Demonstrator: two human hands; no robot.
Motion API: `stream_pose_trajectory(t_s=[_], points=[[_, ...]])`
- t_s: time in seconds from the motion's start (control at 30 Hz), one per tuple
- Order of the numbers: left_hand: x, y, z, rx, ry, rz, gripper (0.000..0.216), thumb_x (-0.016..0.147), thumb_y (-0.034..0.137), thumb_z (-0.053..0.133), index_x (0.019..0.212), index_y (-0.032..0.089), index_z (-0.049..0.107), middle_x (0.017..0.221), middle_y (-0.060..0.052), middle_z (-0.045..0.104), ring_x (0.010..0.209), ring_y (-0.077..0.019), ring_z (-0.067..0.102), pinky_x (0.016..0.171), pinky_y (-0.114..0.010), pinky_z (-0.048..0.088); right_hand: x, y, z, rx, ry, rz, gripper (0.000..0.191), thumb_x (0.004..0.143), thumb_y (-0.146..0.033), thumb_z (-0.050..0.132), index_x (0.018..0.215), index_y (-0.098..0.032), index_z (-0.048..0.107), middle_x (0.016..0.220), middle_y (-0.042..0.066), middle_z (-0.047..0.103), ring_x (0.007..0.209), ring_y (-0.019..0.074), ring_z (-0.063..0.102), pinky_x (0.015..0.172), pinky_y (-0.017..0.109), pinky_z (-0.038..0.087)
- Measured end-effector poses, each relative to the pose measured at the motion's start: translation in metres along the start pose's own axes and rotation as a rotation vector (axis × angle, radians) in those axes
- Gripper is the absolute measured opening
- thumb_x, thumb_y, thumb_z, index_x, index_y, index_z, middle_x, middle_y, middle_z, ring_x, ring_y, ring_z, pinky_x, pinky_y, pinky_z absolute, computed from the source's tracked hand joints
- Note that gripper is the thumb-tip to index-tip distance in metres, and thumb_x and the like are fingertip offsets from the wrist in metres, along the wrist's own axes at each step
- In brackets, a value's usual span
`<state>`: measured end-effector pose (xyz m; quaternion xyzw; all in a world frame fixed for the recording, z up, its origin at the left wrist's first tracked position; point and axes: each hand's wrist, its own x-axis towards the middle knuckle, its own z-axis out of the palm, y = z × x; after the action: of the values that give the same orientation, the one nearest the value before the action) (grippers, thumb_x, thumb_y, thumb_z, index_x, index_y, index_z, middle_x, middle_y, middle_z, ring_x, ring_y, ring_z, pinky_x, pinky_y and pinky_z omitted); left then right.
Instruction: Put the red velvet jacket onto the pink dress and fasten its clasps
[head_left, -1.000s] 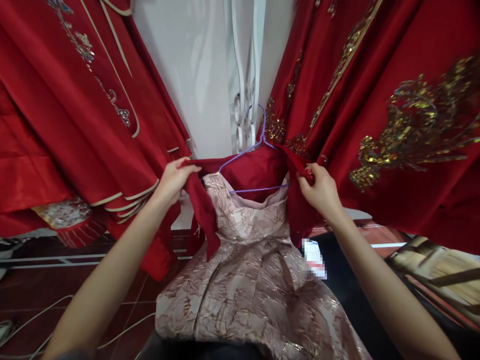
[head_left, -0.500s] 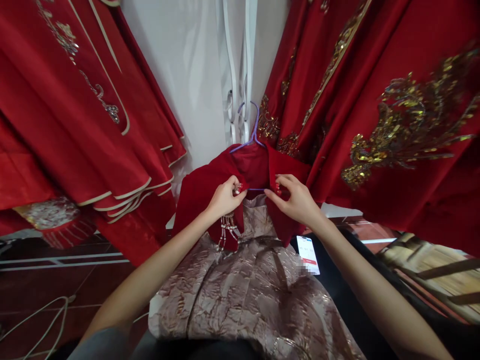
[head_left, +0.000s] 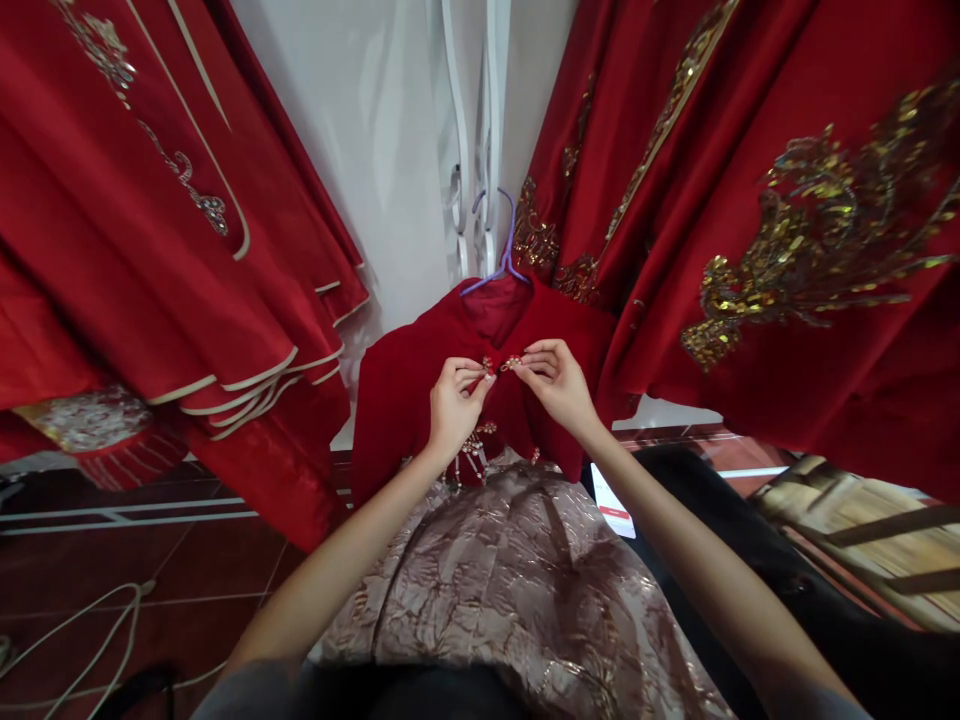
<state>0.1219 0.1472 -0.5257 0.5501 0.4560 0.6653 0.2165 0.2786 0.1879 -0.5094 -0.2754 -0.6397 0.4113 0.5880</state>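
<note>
A short red velvet jacket (head_left: pixel 401 385) with its hanger inside is spread in front of me, over a shiny pinkish-grey brocade skirt (head_left: pixel 487 570). My left hand (head_left: pixel 459 402) pinches the left half of a beaded fastener (head_left: pixel 487 364) at the jacket's front. Close by on the right, my right hand (head_left: pixel 556 388) pinches the matching half (head_left: pixel 511 362). The two halves are nearly touching; I cannot tell whether they are joined. A beaded tassel (head_left: pixel 472 455) hangs below my left hand. The purple hanger (head_left: pixel 508 245) sticks up out of the collar.
Red garments with pale piping (head_left: pixel 247 290) hang on the left. More red cloth with gold sequins (head_left: pixel 780 250) hangs on the right. White cabinet doors (head_left: pixel 360 150) stand behind. A phone (head_left: pixel 613 512) lies beside the skirt, and a white cable (head_left: pixel 124 630) loops across the tiled floor.
My hands have come together, drawing the jacket's two front edges from apart to nearly meeting. My fingers have moved from the edges onto the fastener halves. The purple bar between the edges is now covered.
</note>
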Motion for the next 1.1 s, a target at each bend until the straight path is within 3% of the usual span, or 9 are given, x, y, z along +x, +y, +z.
stream_pose_trajectory(t_s=[0.13,0.27,0.47,0.6,0.83,1.1], points=[[0.010,0.001,-0.003,0.052,0.053,0.026,0.016,0.077,0.025,0.070,0.087,0.018,0.059,0.088,-0.004,0.070,0.086,-0.0147,0.068,0.081,-0.026,0.052,-0.005,-0.010,0.004,-0.015,-0.077,-0.005,0.033,0.074,-0.031,0.073,0.100,-0.023,0.053,0.088,0.001,0.061,0.082,0.0143,0.063,0.079,0.031,0.055],[0.010,0.005,-0.004,0.050,0.030,0.007,0.011,0.076,0.023,0.070,0.084,0.017,0.064,0.087,-0.004,0.072,0.084,-0.0155,0.069,0.079,-0.027,0.053,-0.011,-0.016,0.008,-0.076,-0.134,-0.047,0.027,0.080,-0.030,0.067,0.104,-0.023,0.057,0.094,0.003,0.063,0.087,0.0148,0.064,0.079,0.030,0.056],[0.010,0.004,-0.007,0.057,-0.026,-0.010,0.010,0.076,0.021,0.070,0.084,0.017,0.066,0.089,-0.005,0.073,0.085,-0.0163,0.069,0.082,-0.029,0.054,-0.005,-0.007,0.016,-0.217,-0.106,-0.115,0.020,0.086,-0.030,0.061,0.103,-0.022,0.065,0.099,0.006,0.067,0.090,0.0165,0.065,0.081,0.032,0.057],[0.016,0.003,-0.013,0.158,-0.108,0.039,0.011,0.077,0.023,0.067,0.087,0.018,0.065,0.090,-0.005,0.073,0.085,-0.0163,0.069,0.076,-0.027,0.054,-0.004,-0.003,0.018,-0.224,-0.081,-0.159,0.018,0.087,-0.028,0.060,0.103,-0.022,0.066,0.101,0.006,0.066,0.090,0.0160,0.065,0.080,0.031,0.058],[0.026,0.024,-0.025,0.377,-0.400,0.179,0.013,0.076,0.019,0.062,0.088,0.020,0.057,0.079,0.000,0.068,0.071,-0.0125,0.067,0.063,-0.020,0.053,-0.005,-0.003,0.020,-0.259,-0.039,-0.271,0.015,0.089,-0.028,0.059,0.100,-0.023,0.067,0.098,0.004,0.063,0.090,0.0153,0.065,0.079,0.030,0.058],[0.041,0.025,-0.026,0.432,-0.479,0.234,0.015,0.080,0.033,0.065,0.080,0.020,0.058,0.073,0.000,0.068,0.066,-0.0140,0.067,0.062,-0.023,0.053,-0.002,-0.001,0.012,-0.175,-0.105,-0.213,0.018,0.086,-0.032,0.063,0.102,-0.023,0.068,0.102,0.004,0.065,0.095,0.0162,0.065,0.085,0.032,0.058]])
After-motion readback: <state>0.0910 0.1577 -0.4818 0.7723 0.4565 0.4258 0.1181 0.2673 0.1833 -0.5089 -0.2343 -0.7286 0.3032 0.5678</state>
